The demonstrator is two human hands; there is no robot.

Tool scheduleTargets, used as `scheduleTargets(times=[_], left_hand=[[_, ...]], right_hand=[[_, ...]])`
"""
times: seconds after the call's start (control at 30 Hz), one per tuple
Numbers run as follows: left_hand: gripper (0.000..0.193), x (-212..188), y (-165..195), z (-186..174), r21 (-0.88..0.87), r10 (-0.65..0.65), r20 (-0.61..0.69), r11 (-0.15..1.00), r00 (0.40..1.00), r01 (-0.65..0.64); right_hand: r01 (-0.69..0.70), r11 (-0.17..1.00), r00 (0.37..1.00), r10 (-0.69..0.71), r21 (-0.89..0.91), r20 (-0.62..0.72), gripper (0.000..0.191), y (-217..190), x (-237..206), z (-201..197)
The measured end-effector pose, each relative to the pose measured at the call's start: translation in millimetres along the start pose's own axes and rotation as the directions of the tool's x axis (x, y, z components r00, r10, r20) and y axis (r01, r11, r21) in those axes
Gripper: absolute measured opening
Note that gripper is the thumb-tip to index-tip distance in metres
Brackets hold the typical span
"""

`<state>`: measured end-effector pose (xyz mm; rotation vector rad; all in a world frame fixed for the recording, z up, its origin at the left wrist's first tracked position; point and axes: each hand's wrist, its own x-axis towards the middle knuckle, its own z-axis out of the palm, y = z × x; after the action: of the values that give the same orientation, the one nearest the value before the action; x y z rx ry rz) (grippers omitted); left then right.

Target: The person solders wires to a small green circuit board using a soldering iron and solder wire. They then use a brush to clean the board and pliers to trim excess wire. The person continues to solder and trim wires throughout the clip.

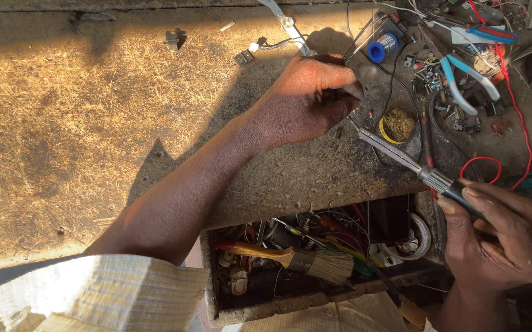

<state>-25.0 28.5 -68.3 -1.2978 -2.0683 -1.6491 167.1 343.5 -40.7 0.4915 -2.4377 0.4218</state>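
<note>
A worn wooden table carries the work. The left hand, fingers pinched shut, grips a small item too small to identify. An open drawer below holds a paintbrush. The right hand is closed around a soldering iron, tip just beside the left fingers.

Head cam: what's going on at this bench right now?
A person is soldering at a worn workbench. The right hand holds a soldering iron by its dark handle, tip angled up toward the left hand. The left hand pinches something small at its fingers, too small to identify. A small tin of brownish paste sits beside the tip, a solder spool and blue-handled pliers further back. An open drawer below holds a brush and wires.
</note>
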Motion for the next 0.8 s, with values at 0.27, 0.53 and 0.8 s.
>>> scheduleTargets(times=[0.27,0.53,0.8], left_hand=[[0.013,-0.9,-2.2,-0.1,0.023,0.051,-0.010,0.998,0.999,-0.051],[0.012,0.7,-3.6,-0.4,0.002,0.024,0.004,1.000,1.000,-0.024],[0.009,2.3,0.4,-0.5,0.018,-0.041,-0.002,0.999,0.999,0.041]], right_hand=[[0.080,0.992,0.997,-0.081,0.099,0.004,0.029,6.9,-3.6,2.2],[0.097,0.993,0.995,-0.098,0.065,0.011,0.030,5.3,3.7,2.0],[0.017,1.000,0.998,-0.018,-0.027,-0.056,0.027,-3.8,5.1,-4.2]])
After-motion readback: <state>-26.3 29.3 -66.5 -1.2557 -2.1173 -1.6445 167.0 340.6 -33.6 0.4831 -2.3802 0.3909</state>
